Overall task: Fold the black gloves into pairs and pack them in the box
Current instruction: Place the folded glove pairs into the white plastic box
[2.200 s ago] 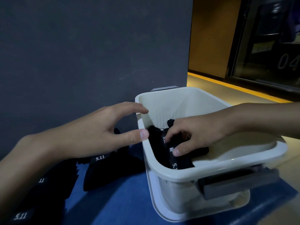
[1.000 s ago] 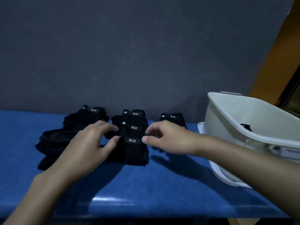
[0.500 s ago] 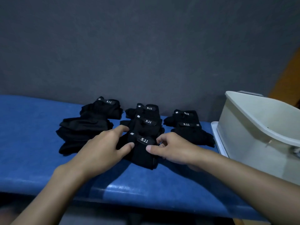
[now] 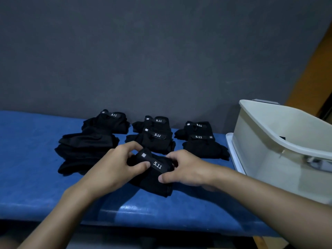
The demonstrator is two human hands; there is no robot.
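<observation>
Left hand (image 4: 115, 165) and right hand (image 4: 187, 170) both grasp the folded black glove pair (image 4: 152, 179), fingers curled round it, on the blue tabletop (image 4: 27, 168). Other black gloves (image 4: 154, 139) lie behind it. The white box (image 4: 265, 141) stands to the right.

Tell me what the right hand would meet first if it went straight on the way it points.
The right hand grips the folded glove pair; pushing on, it would likely meet the left hand.

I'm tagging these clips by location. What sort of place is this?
Probably an indoor packing spot: a blue padded bench against a plain grey wall, branded black gloves laid out in piles, and a white plastic box beside them.
</observation>
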